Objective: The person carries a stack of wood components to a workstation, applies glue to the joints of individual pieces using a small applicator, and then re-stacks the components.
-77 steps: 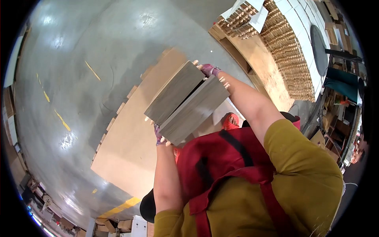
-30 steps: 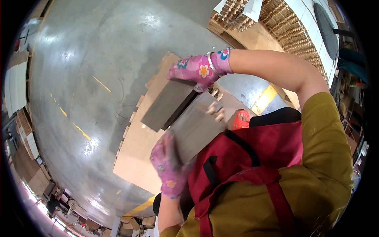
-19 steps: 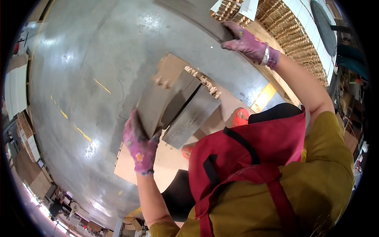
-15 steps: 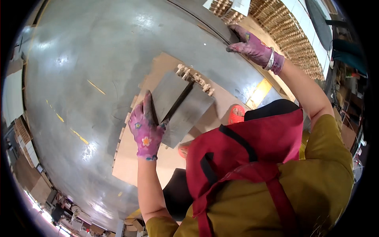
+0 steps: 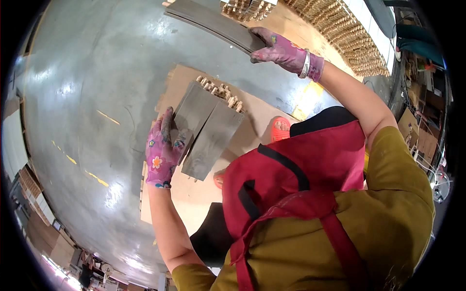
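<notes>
My right hand (image 5: 281,51), in a purple flowered glove, grips the near end of a long grey board (image 5: 213,28) between thumb and fingers. This board is held out to the far left, and a light peg shows at its far end. Below it stand two side-by-side stacks of similar grey boards (image 5: 213,140), with pale wooden pegs (image 5: 221,92) sticking out at their far ends. My left hand (image 5: 162,153), gloved alike, rests against the left side of the left stack. Its fingers are stretched out and the thumb is apart from them.
A brown cardboard sheet (image 5: 162,199) lies under the stacks on the grey floor (image 5: 87,131). At the upper right, rows of pegged boards (image 5: 335,34) are piled up, with a smaller pegged pile (image 5: 247,9) beside them. An orange sandal (image 5: 280,128) is close to the stacks.
My right hand has swung the long board leftward, and more of its face shows. My left hand has shifted to the left stack's outer side. The dark gap between the stacks has narrowed.
</notes>
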The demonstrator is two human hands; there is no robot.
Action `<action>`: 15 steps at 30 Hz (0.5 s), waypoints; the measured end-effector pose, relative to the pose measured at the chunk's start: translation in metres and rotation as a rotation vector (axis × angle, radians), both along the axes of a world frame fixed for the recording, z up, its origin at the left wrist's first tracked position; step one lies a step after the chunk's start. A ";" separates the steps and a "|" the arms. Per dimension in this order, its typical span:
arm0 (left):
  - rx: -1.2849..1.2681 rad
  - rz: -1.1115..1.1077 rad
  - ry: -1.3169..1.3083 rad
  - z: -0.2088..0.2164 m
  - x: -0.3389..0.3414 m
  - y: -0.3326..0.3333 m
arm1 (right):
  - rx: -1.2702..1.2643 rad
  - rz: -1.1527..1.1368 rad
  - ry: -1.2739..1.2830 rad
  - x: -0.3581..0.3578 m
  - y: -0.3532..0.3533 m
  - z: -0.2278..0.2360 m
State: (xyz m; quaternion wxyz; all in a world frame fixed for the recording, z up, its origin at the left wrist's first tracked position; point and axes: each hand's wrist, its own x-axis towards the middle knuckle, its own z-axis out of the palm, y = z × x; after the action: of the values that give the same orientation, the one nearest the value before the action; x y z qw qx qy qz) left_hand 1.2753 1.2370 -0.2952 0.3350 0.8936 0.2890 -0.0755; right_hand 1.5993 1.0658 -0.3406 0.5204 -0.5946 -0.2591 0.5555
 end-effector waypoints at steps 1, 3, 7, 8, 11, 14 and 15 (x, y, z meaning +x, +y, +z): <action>0.053 0.014 0.052 0.003 -0.001 0.000 | -0.002 0.007 0.007 -0.001 0.000 0.000; 0.137 0.093 0.058 0.009 -0.001 -0.015 | -0.011 0.030 -0.028 0.001 0.000 0.002; 0.318 -0.022 -0.051 0.019 -0.016 -0.068 | -0.023 0.029 -0.044 -0.002 -0.006 0.032; 0.324 -0.043 -0.046 0.018 -0.016 -0.082 | -0.022 0.030 -0.041 -0.002 -0.006 0.035; 0.380 -0.016 -0.060 0.018 -0.025 -0.100 | -0.004 0.029 0.077 -0.008 -0.007 0.049; 0.396 -0.026 -0.030 0.011 -0.039 -0.108 | -0.142 -0.077 0.397 -0.048 0.000 0.093; 0.361 -0.102 0.006 0.008 -0.043 -0.108 | -0.212 -0.089 0.497 -0.062 -0.003 0.100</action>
State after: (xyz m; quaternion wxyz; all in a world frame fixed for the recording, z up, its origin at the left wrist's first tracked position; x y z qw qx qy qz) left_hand 1.2327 1.1291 -0.2874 0.1638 0.9524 0.2535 -0.0420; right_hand 1.5369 1.0632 -0.2402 0.5269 -0.5019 -0.0373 0.6849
